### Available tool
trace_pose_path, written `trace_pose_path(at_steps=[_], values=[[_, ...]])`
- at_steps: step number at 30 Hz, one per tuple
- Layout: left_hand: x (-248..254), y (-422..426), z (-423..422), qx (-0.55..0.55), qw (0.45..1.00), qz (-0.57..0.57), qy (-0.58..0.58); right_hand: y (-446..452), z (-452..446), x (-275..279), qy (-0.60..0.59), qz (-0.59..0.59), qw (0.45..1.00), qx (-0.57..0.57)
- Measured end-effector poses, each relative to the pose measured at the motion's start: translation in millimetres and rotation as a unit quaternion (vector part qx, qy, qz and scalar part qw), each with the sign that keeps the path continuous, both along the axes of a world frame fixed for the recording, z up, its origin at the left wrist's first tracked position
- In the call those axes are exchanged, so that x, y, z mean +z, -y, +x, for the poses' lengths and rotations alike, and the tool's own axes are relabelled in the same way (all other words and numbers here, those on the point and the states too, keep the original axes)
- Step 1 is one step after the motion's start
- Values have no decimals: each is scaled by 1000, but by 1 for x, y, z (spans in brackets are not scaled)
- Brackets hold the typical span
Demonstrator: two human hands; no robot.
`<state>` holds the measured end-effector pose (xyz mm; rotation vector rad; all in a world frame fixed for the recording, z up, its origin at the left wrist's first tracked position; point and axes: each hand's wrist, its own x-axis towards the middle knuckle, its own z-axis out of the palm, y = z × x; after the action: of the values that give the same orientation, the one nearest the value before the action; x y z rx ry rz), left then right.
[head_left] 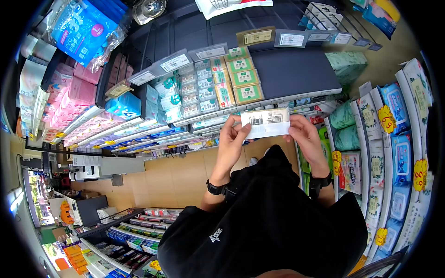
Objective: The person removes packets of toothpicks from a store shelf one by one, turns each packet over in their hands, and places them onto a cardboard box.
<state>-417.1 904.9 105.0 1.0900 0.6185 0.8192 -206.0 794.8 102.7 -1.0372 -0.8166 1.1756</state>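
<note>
Both hands hold a small flat packet (266, 130) with a white lower band and a barcode on its tan upper part. My left hand (230, 143) grips its left end, with the thumb over the front. At the opposite end, the fingers of my right hand (307, 139) pinch the edge. Just beyond the packet, a shelf carries a row of green-and-tan packs (246, 78). Beside that row stand tan packs (223, 83) and small white barcoded boxes (205, 83). What exactly the held packet contains cannot be made out.
Price tags (257, 36) line the rail above the shelf (296, 74). Pink packages (76, 99) fill shelves at left. Wet-wipe packs (401, 157) and yellow price signs (386, 118) are at right. Another stocked rack (134, 236) stands lower left, across the tan floor (178, 173).
</note>
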Motion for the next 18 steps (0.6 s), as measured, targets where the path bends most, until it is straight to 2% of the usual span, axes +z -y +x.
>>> trace_pose_path(at_steps=[6, 11, 18], values=[[-6, -1, -6, 57, 996, 62, -21, -8, -3, -4, 32, -13, 999, -24], [-9, -5, -19, 76, 982, 107, -137, -12, -4, -4, 30, -29, 999, -19], [-4, -6, -27, 73, 987, 69, -126, -11, -4, 6, 52, -66, 996, -21]])
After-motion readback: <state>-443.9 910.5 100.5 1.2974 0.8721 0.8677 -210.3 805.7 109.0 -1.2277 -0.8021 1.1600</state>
